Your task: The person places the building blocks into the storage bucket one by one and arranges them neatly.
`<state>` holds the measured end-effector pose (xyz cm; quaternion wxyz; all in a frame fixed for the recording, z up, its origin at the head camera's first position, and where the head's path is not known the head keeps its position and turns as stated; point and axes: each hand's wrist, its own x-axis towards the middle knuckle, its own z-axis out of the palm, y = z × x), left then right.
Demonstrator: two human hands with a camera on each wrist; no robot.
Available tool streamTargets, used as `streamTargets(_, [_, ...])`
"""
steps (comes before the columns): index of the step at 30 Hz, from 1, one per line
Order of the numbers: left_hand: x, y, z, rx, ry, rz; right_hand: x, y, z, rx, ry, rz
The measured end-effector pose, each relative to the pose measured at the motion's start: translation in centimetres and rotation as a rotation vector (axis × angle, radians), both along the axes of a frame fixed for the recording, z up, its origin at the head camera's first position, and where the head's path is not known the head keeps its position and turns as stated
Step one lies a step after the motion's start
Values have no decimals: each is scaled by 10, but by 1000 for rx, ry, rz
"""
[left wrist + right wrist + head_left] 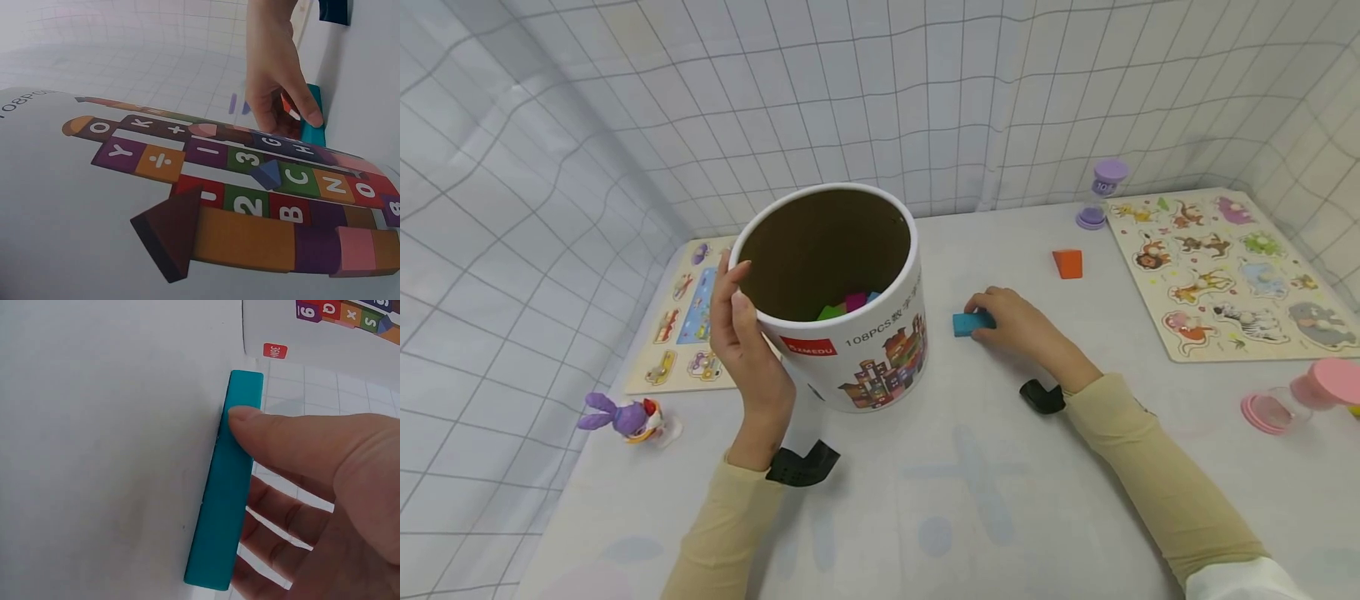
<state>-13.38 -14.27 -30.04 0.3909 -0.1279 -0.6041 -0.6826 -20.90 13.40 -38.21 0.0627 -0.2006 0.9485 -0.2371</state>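
A large white bucket (880, 342) with printed block pictures stands on the table, its top uncovered. Green, magenta and blue blocks (832, 312) show at the bottom inside it. My left hand (752, 367) holds the bucket at its left side, with fingertips over the rim. To the right of the bucket, my right hand (1018, 325) pinches a long teal block (225, 487) between thumb and fingers. The block is right at the tabletop. In the left wrist view the bucket's printed wall hides part of that hand and block.
An orange triangular block (1067, 264) lies farther back on the right. Beyond it are a purple sand timer (1101, 193) and an animal puzzle board (1240, 275). A pink sand timer (1300, 396) stands nearer. At left are another puzzle board (677, 325) and a purple rabbit toy (628, 417).
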Motion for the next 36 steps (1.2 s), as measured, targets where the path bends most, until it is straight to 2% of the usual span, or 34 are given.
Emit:
streamTargets(5, [-3,-3,-4,-3,-6,1,2,0,1,-14,12,34])
streamTargets(11, [-3,-4,-5,-4,-3,3,6,6,10,-158,11,48])
streamTargets(17, [2,0,1,-9,-6,5,10,15,31,-313,9,72])
streamTargets(23, [-1,-2,-1,-5,-1,1,27,19,65,-574,-89,48])
streamTargets(26, [-6,-5,-6,-4,-3,2,39,19,81,-700,-104,59])
streamTargets(31, [-12,-9,-13,0,-2,1,58,12,104,-989,-64,105])
streamTargets(36, [-12,-10,-15,5,-7,-4,68,-8,131,-1296,-5,149])
